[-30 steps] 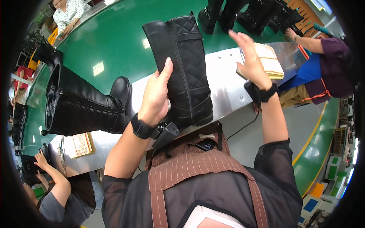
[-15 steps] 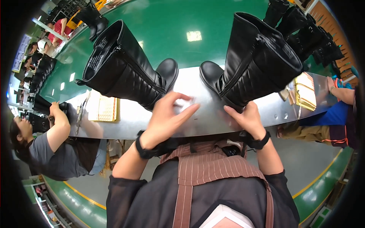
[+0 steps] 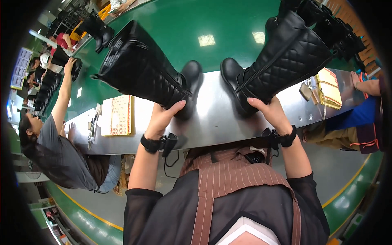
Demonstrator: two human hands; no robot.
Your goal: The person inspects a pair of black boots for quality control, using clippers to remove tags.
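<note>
Two tall black boots with quilted shafts and side zips stand before me, toes turned inward toward each other. My left hand [image 3: 163,117] grips the left boot [image 3: 141,67] low at the heel, thumb along its side and fingers hidden behind. The heel of the right boot [image 3: 281,59] is held by my right hand [image 3: 270,113] in the same way. That boot leans to the right, its shaft opening turned out of sight, while the left boot's opening still shows its printed lining. Each wrist wears a black strap with a small device.
The boots are over a metal-edged bench [image 3: 210,126] with a green surface beyond. Labelled sheets [image 3: 117,116] lie left beside scissors [image 3: 94,124]; more sheets [image 3: 328,90] lie right. More boots [image 3: 332,34] stand back right. A co-worker [image 3: 61,147] reaches out on the left.
My left hand has gone from open above the bench to gripping the left boot's heel. The right boot has tilted away, hiding its opening. The co-worker's arm has stretched out with a boot.
</note>
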